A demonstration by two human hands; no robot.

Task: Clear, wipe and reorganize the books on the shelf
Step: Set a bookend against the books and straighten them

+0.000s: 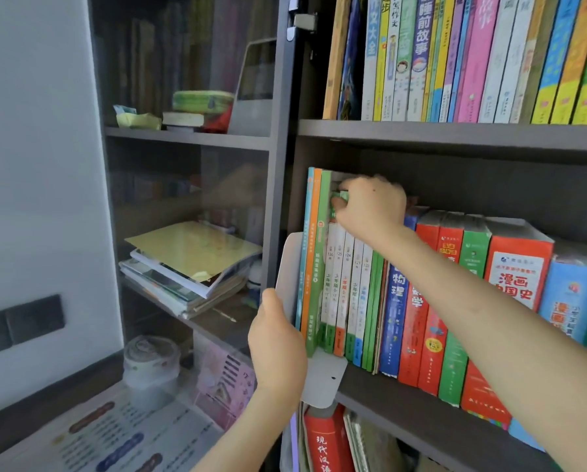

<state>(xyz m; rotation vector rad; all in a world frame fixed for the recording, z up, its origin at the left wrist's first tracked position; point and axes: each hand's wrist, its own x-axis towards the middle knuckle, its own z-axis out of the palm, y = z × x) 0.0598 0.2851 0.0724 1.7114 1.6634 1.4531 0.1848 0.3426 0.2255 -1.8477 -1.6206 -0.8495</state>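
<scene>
Left hand (276,345) grips a grey bookend (323,381); just right of it, right hand (370,206) curls over thin books (343,284).

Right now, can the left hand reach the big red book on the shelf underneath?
Probably, but not while it's busy: the left hand grips the white bookend. The red book stands just below it, spine outward, with nothing in front of it.

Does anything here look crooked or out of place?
The white bookend sticks out past the middle shelf's front edge, held by the left hand. Behind the glass door, a pile of papers lies fanned and uneven.
</scene>
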